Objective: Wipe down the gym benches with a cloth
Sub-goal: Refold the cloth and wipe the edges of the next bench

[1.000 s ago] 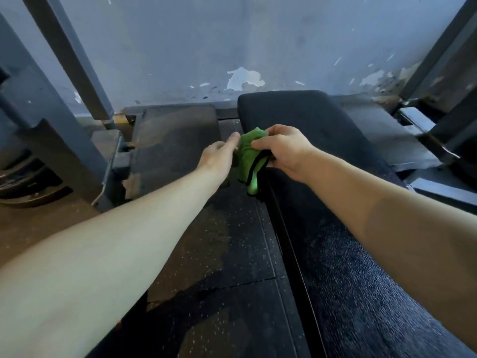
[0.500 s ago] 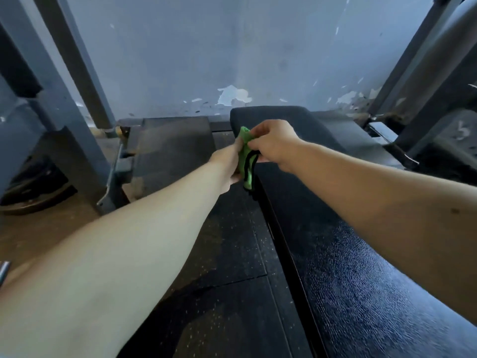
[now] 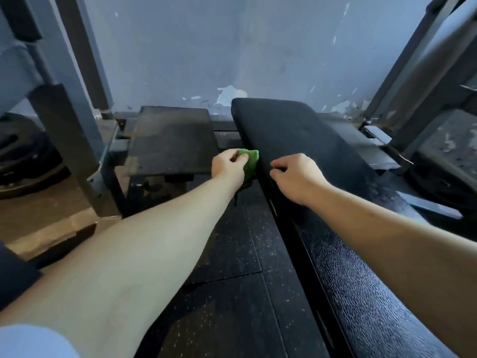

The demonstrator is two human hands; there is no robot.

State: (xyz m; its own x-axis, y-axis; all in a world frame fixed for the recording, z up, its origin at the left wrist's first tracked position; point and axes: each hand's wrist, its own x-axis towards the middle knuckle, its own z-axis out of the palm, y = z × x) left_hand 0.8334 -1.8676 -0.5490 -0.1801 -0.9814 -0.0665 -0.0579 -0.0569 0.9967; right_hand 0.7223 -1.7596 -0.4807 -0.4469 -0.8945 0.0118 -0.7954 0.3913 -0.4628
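Cloth (image 3: 251, 161), small, green and crumpled into a soft wad, is sitting near the middle of the view, pressing against the left side edge of the bench (image 3: 296, 130). The left hand (image 3: 228, 165) is pinching it between thumb and fingers. The right hand (image 3: 296, 177), at 3 o'clock from the cloth, is resting on the pad with fingers curled, gripping nothing. The bench is running from 5 o'clock up to 12 o'clock. It is long, black and padded, with pebbled vinyl glinting near the viewer and a rounded far end. By the look of it, the person is working on the side edge, and the top is probably waiting. The next move is calling for flattening the wad and sweeping it firmly along the pad. Speckled rubber floor (image 3: 232, 254) is lying at 6 o'clock.
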